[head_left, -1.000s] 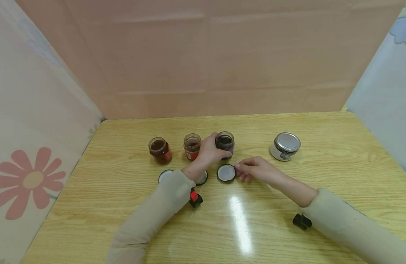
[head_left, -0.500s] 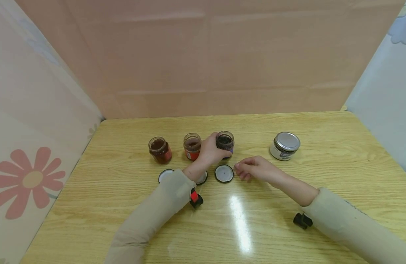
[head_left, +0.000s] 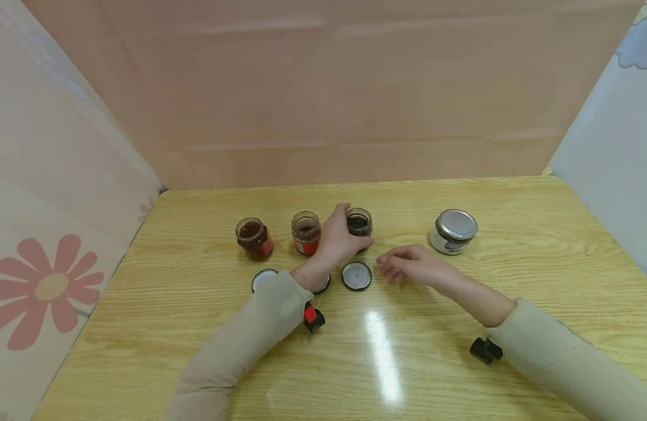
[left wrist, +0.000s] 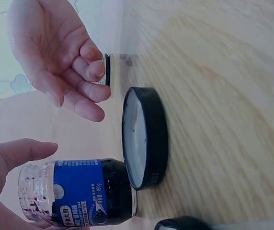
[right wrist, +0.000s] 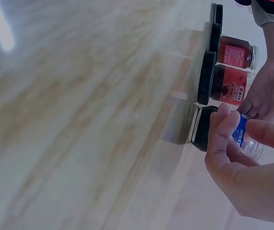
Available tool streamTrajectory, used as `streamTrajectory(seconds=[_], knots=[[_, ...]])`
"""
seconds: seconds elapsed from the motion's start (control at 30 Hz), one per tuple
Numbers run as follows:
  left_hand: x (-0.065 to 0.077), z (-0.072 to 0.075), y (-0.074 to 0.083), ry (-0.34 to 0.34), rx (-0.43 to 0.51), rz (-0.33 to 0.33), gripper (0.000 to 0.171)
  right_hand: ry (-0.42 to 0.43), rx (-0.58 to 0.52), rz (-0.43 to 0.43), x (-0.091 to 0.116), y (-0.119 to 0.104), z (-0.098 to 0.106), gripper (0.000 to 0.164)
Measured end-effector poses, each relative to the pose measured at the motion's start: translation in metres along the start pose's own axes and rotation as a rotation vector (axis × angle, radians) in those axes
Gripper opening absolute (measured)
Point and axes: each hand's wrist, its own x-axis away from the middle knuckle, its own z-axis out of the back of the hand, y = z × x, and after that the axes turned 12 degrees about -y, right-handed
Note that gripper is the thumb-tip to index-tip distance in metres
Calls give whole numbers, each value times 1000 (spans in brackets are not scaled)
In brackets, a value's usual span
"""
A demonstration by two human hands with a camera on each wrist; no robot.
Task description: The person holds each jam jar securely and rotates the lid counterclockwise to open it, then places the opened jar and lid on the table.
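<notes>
An uncapped blackberry-dark jam jar with a blue label [left wrist: 82, 191] stands on the table. My left hand [head_left: 336, 238] is spread around the jar's left side, thumb and fingers loosened; in the left wrist view the thumb [left wrist: 31, 149] stands off the glass. In front of this jar lies its black-rimmed lid [head_left: 357, 276], white inside facing up. Just right of the lid, my right hand [head_left: 415, 269] hovers with relaxed, slightly bent fingers and nothing in them. In the right wrist view that hand [right wrist: 252, 177] overlaps the blue-labelled jar.
Two open red-labelled jars, one [head_left: 306, 235] near my left hand and one [head_left: 255, 240] farther left, stand in the row. Their upturned lids, including the far-left lid [head_left: 264, 279], are partly behind my left sleeve. A capped jar with a silver lid [head_left: 454, 232] stands at right.
The lid has shifted slightly left and lies flat, released by my right hand, which has drawn a little right with fingers loosening. My left hand's fingers have spread away from the blue-labelled jar.
</notes>
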Motion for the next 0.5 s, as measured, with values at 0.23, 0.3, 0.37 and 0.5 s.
streamTrajectory(seconds=[0.23,0.3,0.37,0.5], knots=[[2,1,2,6,-39,-12,81,5,-4,6,2,-2,2,38],[3,1,4,8,-62,-16,82,9,3,11,3,-2,2,39],[5,1,7,15,-89,-35,83,24,23,15,4,-2,3,39],[13,0,14,39,-151,-113,84,69,80,19,11,-3,6,38]])
